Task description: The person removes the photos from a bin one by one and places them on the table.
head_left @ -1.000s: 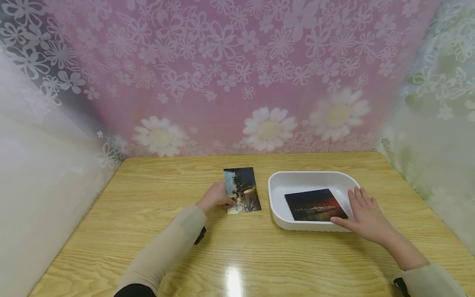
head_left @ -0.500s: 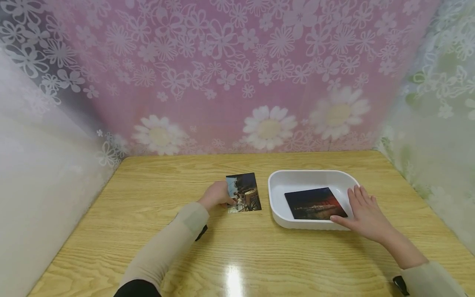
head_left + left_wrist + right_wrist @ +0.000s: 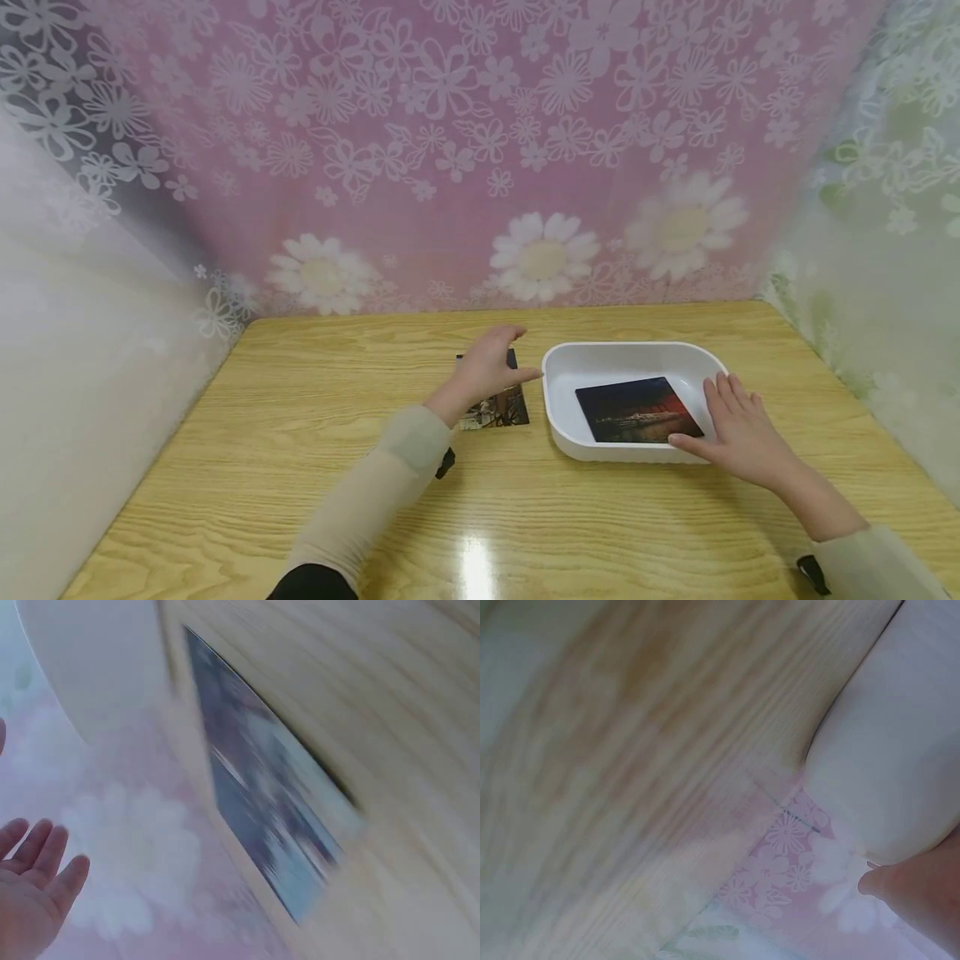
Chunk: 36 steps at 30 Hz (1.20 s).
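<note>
My left hand hovers above a picture card lying on the table, thumb and fingers spread apart with nothing between them. Its thumb tip reaches the left rim of a white plastic basin. The left wrist view shows the card, blurred, lying flat apart from the hand. Inside the basin, a dark picture card with a red-lit scene lies tilted. My right hand rests on the basin's right rim, fingers straight, thumb over the front edge.
The wooden table extends around the basin. A pink flowered backdrop stands along its back edge, and pale flowered sheets line the sides. The basin's outer wall fills the right of the right wrist view.
My left hand has let go of the picture card's left edge, lifted and moved right over it, its fingers spreading toward the basin. The right hand stays on the rim.
</note>
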Available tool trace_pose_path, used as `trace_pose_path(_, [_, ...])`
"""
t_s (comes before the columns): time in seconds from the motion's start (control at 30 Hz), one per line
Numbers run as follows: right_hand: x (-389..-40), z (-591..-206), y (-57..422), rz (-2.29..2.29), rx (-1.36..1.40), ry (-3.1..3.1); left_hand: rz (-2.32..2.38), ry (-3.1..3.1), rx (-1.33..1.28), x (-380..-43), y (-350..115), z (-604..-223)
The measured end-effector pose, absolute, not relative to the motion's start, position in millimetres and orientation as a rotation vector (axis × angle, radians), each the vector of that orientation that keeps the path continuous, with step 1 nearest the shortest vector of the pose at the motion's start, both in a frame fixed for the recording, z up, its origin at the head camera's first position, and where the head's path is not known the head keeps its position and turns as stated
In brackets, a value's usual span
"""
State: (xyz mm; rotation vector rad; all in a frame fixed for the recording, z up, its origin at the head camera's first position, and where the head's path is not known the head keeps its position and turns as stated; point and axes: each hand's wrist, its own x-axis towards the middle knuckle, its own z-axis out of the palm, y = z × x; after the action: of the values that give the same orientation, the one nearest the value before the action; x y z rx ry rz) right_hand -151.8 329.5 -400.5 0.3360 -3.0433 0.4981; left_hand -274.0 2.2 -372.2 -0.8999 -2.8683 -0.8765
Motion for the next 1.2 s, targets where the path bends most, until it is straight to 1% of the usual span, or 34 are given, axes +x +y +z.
trace_pose_path(0.2, [-152.0,-402.9,328.3,0.501,0.359,-3.029,-0.831,-2.788,-1.066,-265.2,41.2,-369.9])
trace_pose_path(0.57, [-152.8,-402.2,326.9,0.507,0.347,-3.035,-0.853,-2.773,-1.227,-260.5,96.4,-378.1])
trace_pose_path(1.03, [-152.1,-400.3,330.1,0.494,0.345,-3.025,-0.831,-2.845,-1.387,-266.1,128.7,-396.5])
trace_pose_path(1.2, [-152.7,-400.2,329.5,0.492,0.345,-3.025,-0.709,-2.926,-1.422,-266.4,133.5,-399.7])
